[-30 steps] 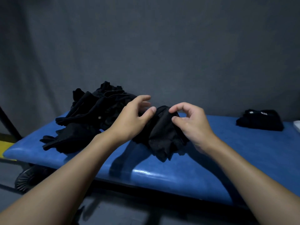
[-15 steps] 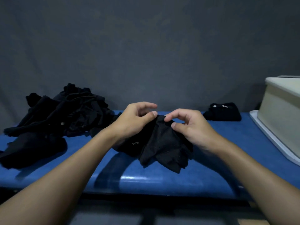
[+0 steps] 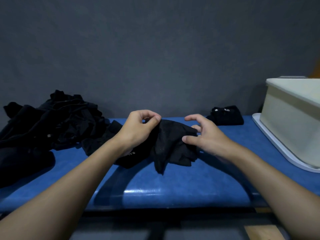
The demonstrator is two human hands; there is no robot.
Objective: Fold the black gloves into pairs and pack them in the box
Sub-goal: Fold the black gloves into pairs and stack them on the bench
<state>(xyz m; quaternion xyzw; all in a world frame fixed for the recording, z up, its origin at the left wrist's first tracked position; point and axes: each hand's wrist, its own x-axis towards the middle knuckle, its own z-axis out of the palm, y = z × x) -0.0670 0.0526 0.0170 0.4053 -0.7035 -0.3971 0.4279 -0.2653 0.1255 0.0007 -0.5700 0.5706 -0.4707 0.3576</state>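
Note:
In the middle of the blue padded bench (image 3: pixel 173 187), a black glove (image 3: pixel 171 146) hangs bunched between my hands, its lower tips drooping onto the bench. My left hand (image 3: pixel 138 130) pinches the glove's top edge between thumb and forefinger. My right hand (image 3: pixel 206 135) is at the glove's right edge with fingers spread; its thumb touches the fabric. A second black glove (image 3: pixel 131 158) with white lettering lies under my left wrist. A cream box (image 3: pixel 290 122) stands at the right end of the bench.
A loose heap of black gloves (image 3: pixel 52 122) fills the left end of the bench. A folded black pair (image 3: pixel 226 116) with white lettering lies at the back, left of the box. The box stands on a white tray (image 3: pixel 277 151). A dark grey curtain hangs behind.
My right hand has let go of its pinch on the glove and spread its fingers, shifting slightly right. The left hand keeps its pinch. Earlier the view swung right, bringing the box in.

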